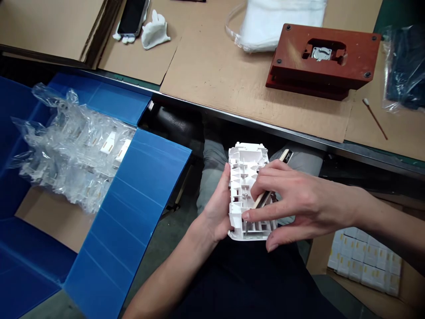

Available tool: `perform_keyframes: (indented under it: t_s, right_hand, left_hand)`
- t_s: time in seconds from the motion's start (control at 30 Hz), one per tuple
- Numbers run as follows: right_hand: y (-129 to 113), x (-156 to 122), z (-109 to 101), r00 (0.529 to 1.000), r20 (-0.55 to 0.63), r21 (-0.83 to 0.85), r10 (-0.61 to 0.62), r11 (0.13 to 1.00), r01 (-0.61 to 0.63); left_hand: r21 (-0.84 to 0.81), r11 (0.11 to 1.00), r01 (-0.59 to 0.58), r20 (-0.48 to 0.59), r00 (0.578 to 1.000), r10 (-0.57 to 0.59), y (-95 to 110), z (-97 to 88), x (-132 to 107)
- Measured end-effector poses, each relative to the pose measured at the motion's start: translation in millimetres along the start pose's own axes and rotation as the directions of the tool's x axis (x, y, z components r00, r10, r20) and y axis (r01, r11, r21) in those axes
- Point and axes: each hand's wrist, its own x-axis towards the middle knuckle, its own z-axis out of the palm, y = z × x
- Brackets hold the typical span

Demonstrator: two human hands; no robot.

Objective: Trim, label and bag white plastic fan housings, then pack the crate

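A white plastic housing with many inner ribs and pockets is held above my lap, its ribbed side facing me. My left hand grips it along its left edge, fingers hidden underneath. Over its right side, my right hand holds a slim cream-and-black tool tucked between the fingers, slanting down toward the housing. The tool's exact kind and its lower tip are hard to make out. The index finger of that hand reaches the housing's lower part, and the thumb is spread away near its lower right corner.
A red-brown block fixture with a metal piece in its recess stands on the cardboard-covered table. A cotton swab, phone and white glove lie there. Bagged white parts fill a blue box; a carton is at right.
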Motion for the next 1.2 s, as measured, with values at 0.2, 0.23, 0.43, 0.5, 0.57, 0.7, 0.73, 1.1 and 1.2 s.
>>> perform_keyframes:
  t_s: [0.2,0.23,0.43,0.5,0.57,0.7,0.73,1.1,1.2]
  right_hand:
    - [-0.4,-1.8,4.9,0.998,-0.066,0.001,-0.006,1.000,0.006]
    - [-0.7,-1.9,5.3,0.997,-0.074,0.004,-0.002,1.000,0.002]
    - [2.4,-7.1,1.8,0.992,-0.110,0.099,0.053,0.994,-0.042]
    - [4.6,-10.9,1.6,0.968,-0.211,0.116,0.135,0.987,-0.112]
    - [6.9,-14.8,5.2,0.891,-0.365,0.144,0.269,0.962,-0.232]
    - [13.0,-19.6,27.1,0.568,-0.615,0.349,0.547,0.834,-0.427]
    - [14.8,-19.9,35.2,0.481,-0.635,0.413,0.605,0.792,-0.450]
    - [18.0,-10.2,115.8,0.036,-0.404,0.874,0.914,0.397,-0.280]
    - [12.1,-7.5,119.2,0.024,-0.392,0.891,0.919,0.386,-0.239]
  left_hand:
    - [-0.001,1.000,0.025,-0.030,0.999,-0.025,0.2,2.7,-1.3]
    - [-0.001,1.000,0.029,-0.028,0.999,-0.029,0.3,2.7,-1.2]
    - [0.013,1.000,-0.009,0.059,0.998,0.008,3.3,-3.6,-3.4]
    - [0.016,0.994,-0.112,0.106,0.988,0.110,6.8,-8.8,-6.8]
    - [0.029,0.970,-0.243,0.132,0.962,0.237,12.3,-15.1,-10.6]
    - [0.159,0.890,-0.428,0.108,0.904,0.415,22.6,-26.4,-13.7]
    - [0.202,0.861,-0.466,0.089,0.884,0.458,23.7,-28.2,-12.9]
    - [0.494,0.586,-0.643,-0.230,0.553,0.801,25.6,-27.1,-5.2]
    - [0.408,0.639,-0.652,-0.308,0.561,0.768,24.7,-26.7,-3.8]
